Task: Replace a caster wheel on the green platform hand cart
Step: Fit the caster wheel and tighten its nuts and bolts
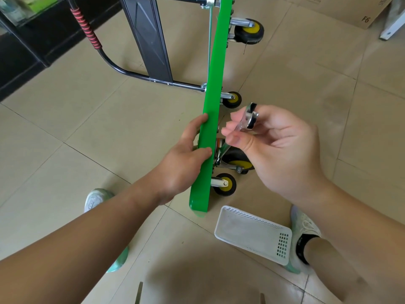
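Note:
The green platform cart (213,88) stands on its edge on the tiled floor, with its underside facing right. My left hand (186,154) grips the deck's upper edge, thumb and fingers wrapped around it. My right hand (278,148) pinches a small metal wrench (248,117) just right of the deck. Under that hand a black and yellow caster wheel (237,161) sits in its metal bracket against the underside. A second caster (225,184) is below it, a third caster (233,99) above, and a larger caster (248,31) farther up.
A white perforated plastic basket (252,234) lies on the floor by my right shoe (304,229). My left shoe (96,199) is left of the cart. The cart's black folded handle (122,69) rests on the floor to the left. A cardboard box (337,9) stands at top right.

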`<state>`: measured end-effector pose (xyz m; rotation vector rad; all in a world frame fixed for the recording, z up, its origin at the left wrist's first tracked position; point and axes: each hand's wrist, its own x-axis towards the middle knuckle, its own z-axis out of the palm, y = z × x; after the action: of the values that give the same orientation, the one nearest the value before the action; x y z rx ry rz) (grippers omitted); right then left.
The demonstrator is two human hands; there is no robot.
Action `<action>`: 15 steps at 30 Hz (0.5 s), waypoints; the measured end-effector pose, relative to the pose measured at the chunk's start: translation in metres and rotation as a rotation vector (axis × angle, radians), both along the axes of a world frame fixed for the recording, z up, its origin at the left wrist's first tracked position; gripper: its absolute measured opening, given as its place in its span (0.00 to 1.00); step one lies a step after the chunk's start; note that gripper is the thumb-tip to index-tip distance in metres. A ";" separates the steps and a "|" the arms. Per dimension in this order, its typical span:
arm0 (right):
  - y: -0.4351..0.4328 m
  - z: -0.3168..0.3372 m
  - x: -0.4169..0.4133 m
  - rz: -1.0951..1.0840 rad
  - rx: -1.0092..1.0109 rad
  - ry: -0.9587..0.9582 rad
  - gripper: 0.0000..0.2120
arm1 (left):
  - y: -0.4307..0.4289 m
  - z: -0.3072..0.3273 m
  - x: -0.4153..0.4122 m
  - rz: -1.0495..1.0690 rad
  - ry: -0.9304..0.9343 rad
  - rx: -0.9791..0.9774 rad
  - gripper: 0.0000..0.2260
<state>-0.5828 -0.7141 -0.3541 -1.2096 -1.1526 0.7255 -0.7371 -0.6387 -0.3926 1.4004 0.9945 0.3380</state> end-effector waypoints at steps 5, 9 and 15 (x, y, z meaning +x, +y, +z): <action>-0.001 -0.005 -0.001 0.029 0.007 0.003 0.13 | 0.002 0.001 0.002 0.021 -0.024 0.008 0.28; -0.001 -0.011 0.000 0.058 0.000 0.001 0.11 | 0.003 0.002 0.003 0.037 -0.037 -0.001 0.28; 0.000 -0.016 -0.002 0.073 -0.002 -0.013 0.10 | 0.006 0.002 0.003 0.035 -0.038 -0.011 0.29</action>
<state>-0.5850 -0.7143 -0.3706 -1.1803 -1.2122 0.7754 -0.7339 -0.6323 -0.3907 1.3628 0.9895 0.3830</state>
